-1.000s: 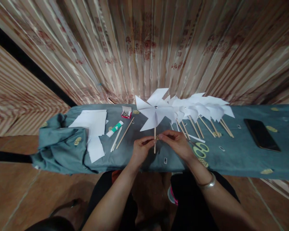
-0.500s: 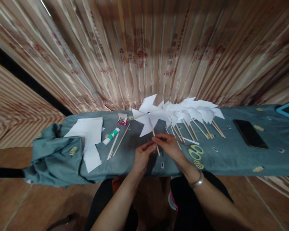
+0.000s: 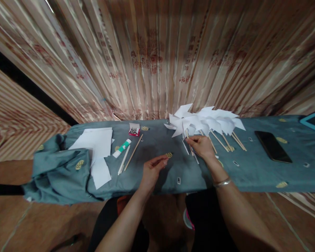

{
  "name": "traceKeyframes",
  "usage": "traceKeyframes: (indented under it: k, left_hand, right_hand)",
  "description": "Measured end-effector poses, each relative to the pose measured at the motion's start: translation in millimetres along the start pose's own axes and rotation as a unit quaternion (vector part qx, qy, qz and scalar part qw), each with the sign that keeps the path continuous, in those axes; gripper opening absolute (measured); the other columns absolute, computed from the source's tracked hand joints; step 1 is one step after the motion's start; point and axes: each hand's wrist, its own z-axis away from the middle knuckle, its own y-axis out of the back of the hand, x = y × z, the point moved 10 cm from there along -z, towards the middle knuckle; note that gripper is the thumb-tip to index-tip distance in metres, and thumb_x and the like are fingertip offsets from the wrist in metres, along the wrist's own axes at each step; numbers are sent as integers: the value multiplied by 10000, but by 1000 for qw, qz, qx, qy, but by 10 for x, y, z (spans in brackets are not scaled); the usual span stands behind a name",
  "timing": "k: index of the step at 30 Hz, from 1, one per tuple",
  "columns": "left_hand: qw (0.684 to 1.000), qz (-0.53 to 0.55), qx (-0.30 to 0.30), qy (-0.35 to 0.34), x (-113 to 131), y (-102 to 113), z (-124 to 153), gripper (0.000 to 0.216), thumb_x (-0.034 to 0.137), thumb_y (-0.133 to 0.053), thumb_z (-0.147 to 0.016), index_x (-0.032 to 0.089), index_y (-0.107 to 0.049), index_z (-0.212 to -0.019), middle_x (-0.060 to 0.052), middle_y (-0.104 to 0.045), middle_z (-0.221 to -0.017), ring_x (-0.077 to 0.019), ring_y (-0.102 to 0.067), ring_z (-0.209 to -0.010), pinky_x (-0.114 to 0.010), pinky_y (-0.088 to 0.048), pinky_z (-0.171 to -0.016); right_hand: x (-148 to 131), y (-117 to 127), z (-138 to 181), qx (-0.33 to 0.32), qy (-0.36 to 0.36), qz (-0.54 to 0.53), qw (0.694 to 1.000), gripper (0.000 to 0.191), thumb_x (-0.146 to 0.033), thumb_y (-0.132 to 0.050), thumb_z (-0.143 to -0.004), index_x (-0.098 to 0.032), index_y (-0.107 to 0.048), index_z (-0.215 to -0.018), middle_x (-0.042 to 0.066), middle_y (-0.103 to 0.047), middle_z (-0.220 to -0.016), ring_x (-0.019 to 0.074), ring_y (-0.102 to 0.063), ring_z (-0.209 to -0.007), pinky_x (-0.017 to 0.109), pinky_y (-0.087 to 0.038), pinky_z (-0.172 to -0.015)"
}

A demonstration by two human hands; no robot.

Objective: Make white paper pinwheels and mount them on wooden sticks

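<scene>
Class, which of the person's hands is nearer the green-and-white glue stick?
Left. The left hand sits just right of the glue stick; the right hand is farther right, holding a pinwheel.

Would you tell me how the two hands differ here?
The right hand grips a pinwheel by its stick, at the pile; the left hand looks empty. The right hand reaches farther over the cloth; the left hand hovers nearer its front edge. Both are bare.

Right hand (image 3: 203, 147) reaches forward, grip pinched; left hand (image 3: 152, 170) loosely curled.
</scene>
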Motion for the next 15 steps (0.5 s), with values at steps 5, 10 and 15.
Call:
traceKeyframes:
  k: [5,10,15]
  left_hand:
    - [1000,5,10,-7,19,74,-12,244,310,-798,-583,175,-779,-785,-77,-763,-837,-174,-645,-756,-272,-473,-697]
    - [1000,22,0,8,-36,72,-13,285,320,-822,-544,168,-776,-781,-75,-760,-814,-162,-635,-723,-273,-471,-689]
    - [999,32,-16,2,-60,85,4,274,321,-820,-553,163,-774,-771,-77,-758,-815,-176,-645,-746,-297,-488,-738]
  right_hand:
    - [-84,-136,-48,-17,2,120,993,258,-389,-598,-822,-215,-782,-777,73,-751,-730,236,-674,-703,291,-387,-583]
    - [-103,-236,-55,-32,4,212,977,289,-397,-575,-853,-197,-783,-872,138,-760,-837,275,-688,-797,318,-405,-632]
    - [-112,-232,-7,-35,8,258,965,318,-393,-556,-865,-172,-777,-925,173,-750,-845,290,-688,-774,335,-414,-628]
